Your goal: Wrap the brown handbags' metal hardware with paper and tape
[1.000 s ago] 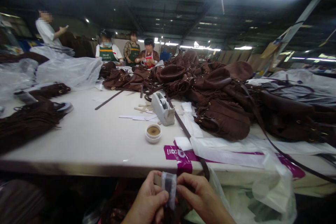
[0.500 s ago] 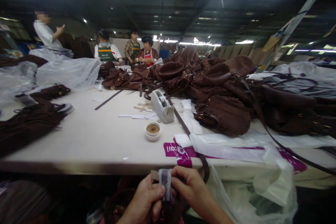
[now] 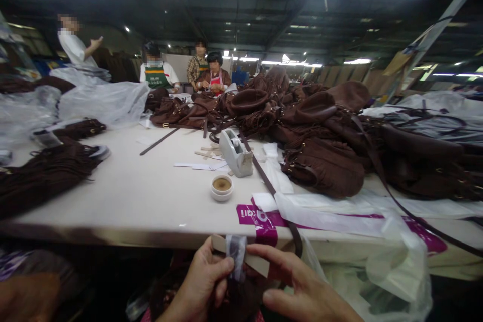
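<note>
Just below the table's front edge, my left hand [image 3: 206, 274] is closed, thumb on top, around a dark strap end covered in whitish translucent wrap [image 3: 236, 256]. A beige card strip [image 3: 257, 263] lies crosswise behind the wrapped piece and shows on both sides of it. My right hand [image 3: 298, 282] is open, thumb and forefinger spread apart. Its forefinger tip is at the right edge of the wrap, close to the card. Dark brown material hangs beneath my hands; its shape is hard to make out.
On the white table [image 3: 151, 191] stand a grey tape dispenser [image 3: 236, 153] and a small round tub [image 3: 222, 187] of brownish stuff. Brown bags [image 3: 324, 166] are heaped behind and right. Fringed brown pieces [image 3: 49, 176] lie left. Plastic wrap [image 3: 400, 261] drapes over the right edge. Several people stand beyond.
My right hand has let go of the wrapped strap end, drawn right and opened its fingers. More of the card strip shows now. My left hand has kept its hold.
</note>
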`<move>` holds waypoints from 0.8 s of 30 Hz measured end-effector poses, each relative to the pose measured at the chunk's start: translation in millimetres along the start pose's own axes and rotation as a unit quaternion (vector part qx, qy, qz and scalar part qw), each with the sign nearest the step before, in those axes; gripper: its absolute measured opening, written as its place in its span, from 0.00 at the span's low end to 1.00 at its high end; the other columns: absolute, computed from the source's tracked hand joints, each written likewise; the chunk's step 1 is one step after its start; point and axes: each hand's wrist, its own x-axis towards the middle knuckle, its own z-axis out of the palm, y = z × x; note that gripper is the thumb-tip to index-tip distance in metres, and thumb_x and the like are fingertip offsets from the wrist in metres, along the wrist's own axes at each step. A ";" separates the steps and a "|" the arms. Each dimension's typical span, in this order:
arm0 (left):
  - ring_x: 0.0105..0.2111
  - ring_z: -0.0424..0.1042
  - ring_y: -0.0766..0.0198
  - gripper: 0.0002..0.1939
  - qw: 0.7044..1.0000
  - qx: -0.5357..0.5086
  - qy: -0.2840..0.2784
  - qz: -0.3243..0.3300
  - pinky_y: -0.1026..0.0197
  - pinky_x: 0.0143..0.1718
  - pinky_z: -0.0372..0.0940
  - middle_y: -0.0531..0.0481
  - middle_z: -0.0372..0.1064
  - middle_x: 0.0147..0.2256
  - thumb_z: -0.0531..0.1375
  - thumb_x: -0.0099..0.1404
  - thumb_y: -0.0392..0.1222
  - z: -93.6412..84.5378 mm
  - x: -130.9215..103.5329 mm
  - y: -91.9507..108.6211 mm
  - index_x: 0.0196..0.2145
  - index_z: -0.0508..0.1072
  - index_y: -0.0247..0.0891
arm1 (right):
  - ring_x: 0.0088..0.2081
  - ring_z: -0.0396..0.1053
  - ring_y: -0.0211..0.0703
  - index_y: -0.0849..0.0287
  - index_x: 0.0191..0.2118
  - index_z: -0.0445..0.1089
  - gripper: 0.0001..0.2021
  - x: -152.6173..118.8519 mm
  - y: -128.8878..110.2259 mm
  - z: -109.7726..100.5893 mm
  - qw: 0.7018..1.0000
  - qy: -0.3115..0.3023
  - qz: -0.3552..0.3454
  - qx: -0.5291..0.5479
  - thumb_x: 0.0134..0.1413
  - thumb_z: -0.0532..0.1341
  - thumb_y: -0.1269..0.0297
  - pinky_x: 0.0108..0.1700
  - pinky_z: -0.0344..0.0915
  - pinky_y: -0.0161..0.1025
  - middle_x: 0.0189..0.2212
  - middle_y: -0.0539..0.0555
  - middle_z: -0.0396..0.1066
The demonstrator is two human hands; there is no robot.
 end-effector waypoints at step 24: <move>0.32 0.63 0.63 0.05 0.962 0.251 -0.039 0.104 0.63 0.33 0.55 0.53 0.66 0.29 0.57 0.53 0.33 13.2 -8.9 17.1 0.31 0.68 0.37 | 0.39 0.69 0.42 0.57 0.27 0.65 0.07 40.7 -24.8 4.2 0.992 0.009 -0.123 -0.025 0.49 0.60 0.76 0.41 0.61 0.36 0.34 0.50 0.73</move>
